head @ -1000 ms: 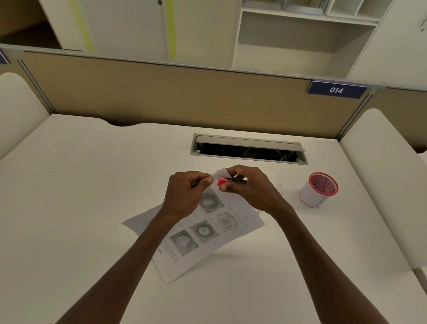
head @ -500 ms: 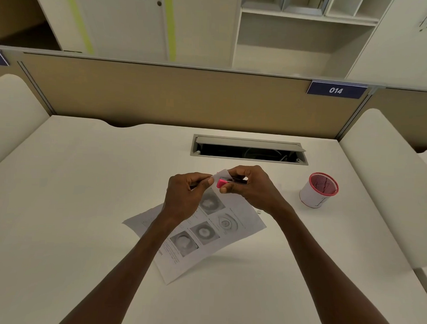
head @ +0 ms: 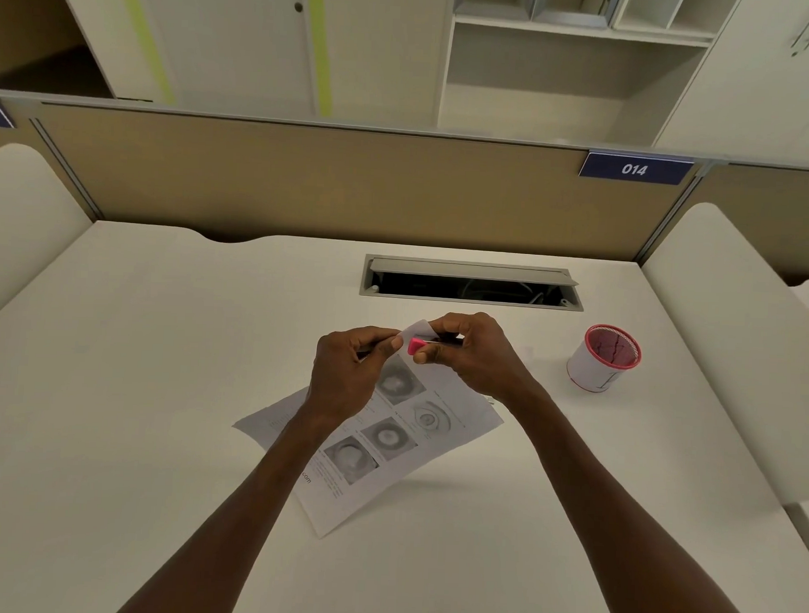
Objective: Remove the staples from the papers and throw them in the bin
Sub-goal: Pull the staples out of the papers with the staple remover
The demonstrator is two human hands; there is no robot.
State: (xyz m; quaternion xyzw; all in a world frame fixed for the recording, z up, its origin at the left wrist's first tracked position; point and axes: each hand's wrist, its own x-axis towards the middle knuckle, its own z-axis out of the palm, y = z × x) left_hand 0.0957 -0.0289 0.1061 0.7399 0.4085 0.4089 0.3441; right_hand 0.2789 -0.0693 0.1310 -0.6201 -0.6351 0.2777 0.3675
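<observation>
Printed papers (head: 435, 426) with grey round pictures lie on the white desk, their far corner lifted. My left hand (head: 350, 373) pinches that raised corner between thumb and fingers. My right hand (head: 469, 354) grips a small pink staple remover (head: 415, 346), its pink end pressed against the corner beside my left thumb. The staple itself is too small to make out. A small white bin (head: 590, 372) with a red rim stands on the desk to the right of my right hand.
An open cable hatch (head: 470, 285) is set into the desk just beyond my hands. A tan partition (head: 306, 183) with a "014" label closes off the back. Padded white side panels (head: 732, 327) flank the desk.
Both hands have stayed at the lifted corner, with only slight shifts. The pink tool has edged a little closer to my left thumb.
</observation>
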